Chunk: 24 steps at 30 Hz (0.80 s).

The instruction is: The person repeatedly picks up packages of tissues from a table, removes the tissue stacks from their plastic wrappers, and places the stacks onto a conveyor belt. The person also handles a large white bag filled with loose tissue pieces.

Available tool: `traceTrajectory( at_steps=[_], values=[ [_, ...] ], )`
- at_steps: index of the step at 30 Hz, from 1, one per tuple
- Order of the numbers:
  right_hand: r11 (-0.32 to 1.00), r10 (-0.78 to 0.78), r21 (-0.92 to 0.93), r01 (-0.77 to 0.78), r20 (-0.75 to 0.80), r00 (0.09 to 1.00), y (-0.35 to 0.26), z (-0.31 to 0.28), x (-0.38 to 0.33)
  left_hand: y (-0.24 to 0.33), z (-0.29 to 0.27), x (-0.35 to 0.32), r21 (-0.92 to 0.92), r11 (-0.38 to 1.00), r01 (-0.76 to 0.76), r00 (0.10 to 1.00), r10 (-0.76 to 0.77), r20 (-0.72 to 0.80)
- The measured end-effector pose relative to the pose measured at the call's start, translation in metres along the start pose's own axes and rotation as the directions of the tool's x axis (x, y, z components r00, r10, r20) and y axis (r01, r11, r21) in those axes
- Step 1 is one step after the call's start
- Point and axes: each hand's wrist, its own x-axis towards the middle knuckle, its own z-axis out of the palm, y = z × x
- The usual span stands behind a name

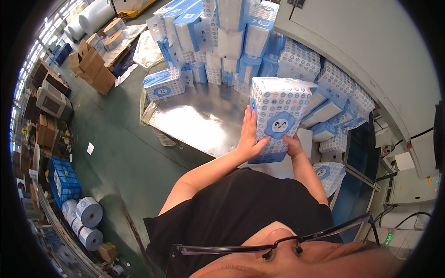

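Observation:
Between my two hands I hold a pack of tissues (281, 99), wrapped in white film with a small blue pattern and a blue flower shape on its front. My left hand (251, 136) presses flat along its left side, thumb across the front. At the lower right edge, my right hand (294, 145) grips it, its fingers partly hidden behind the pack. The pack stands tilted above the near part of a shiny metal table (199, 123). A single similar pack (163, 84) lies on the table's far left.
Stacked tissue packs (222, 44) rise at the table's back. More packs (331, 118) pile up on the right, beside a large grey machine panel (366, 41). On the floor at left are cardboard boxes (95, 69), a blue crate (65, 180) and printed film rolls (89, 212).

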Motion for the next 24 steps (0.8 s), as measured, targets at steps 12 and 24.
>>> traceTrajectory(
  at_steps=[12, 24],
  values=[
    [0.989, -0.029, 0.146, 0.025, 0.025, 0.999, 0.005, 0.018, 0.004, -0.007, -0.018, 0.009, -0.2, 0.901, 0.385, 0.915, -0.4, -0.045],
    [0.622, -0.209, -0.771, 0.137, 0.005, 0.978, -0.002, -0.001, 0.042, -0.03, -0.024, -0.008, -0.477, 0.677, 0.561, 0.756, -0.654, -0.039]
  ],
)
